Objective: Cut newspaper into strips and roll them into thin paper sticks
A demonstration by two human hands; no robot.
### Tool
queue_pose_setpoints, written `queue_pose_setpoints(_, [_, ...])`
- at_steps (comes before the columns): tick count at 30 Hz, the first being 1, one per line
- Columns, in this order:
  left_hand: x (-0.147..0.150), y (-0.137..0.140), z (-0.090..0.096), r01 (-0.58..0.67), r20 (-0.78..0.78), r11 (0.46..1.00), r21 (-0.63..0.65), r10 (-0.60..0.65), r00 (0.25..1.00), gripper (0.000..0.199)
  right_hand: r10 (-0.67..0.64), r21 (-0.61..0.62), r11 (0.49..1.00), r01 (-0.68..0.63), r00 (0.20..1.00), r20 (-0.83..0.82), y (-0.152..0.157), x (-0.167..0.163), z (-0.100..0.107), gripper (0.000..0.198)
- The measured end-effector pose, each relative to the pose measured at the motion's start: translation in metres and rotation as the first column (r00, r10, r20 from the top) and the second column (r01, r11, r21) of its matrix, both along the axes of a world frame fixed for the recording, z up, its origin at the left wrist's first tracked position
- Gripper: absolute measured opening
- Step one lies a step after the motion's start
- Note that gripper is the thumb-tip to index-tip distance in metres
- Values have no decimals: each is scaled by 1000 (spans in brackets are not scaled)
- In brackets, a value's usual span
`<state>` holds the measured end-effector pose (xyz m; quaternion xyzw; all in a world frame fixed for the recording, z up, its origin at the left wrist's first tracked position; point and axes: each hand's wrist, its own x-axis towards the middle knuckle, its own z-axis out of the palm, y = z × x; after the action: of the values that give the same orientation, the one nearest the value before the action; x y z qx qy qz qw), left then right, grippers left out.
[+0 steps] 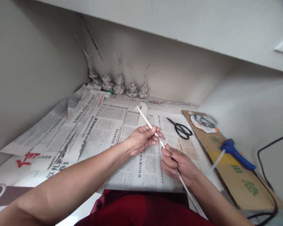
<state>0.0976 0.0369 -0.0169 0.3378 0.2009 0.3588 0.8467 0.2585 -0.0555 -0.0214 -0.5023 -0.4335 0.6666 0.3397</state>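
Note:
A thin white rolled paper stick (pixel 145 116) slants across the middle of the view, its far end over the newspaper. My left hand (pixel 145 138) pinches it near the middle between thumb and fingers. Closer to me, my right hand (pixel 175 160) is closed around the same stick, which runs on below that hand toward my body. A loose paper strip (pixel 143 110) shows at the stick's far end; whether it is joined to the stick I cannot tell. Beneath both hands lie newspaper sheets (pixel 110 125).
Black scissors (pixel 182 130) lie right of my hands. A blue glue gun (pixel 238 155) rests on a cardboard piece (pixel 245 191), its cord trailing right. Several woven paper gourds (pixel 119 84) stand along the back wall beside thin paper sticks (pixel 160 102). Cut newspaper strips (pixel 82 110) are piled left.

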Motion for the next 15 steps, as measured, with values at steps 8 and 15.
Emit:
queue_pose_setpoints(8, [0, -1, 3, 20, -32, 1000, 2, -20, 999, 15, -271, 483, 875, -29, 797, 539, 4, -2, 6, 33])
queue_pose_setpoints(15, [-1, 0, 3, 33, -35, 999, -24, -34, 999, 16, -7, 40, 999, 4, 998, 62, 2, 0, 3, 37])
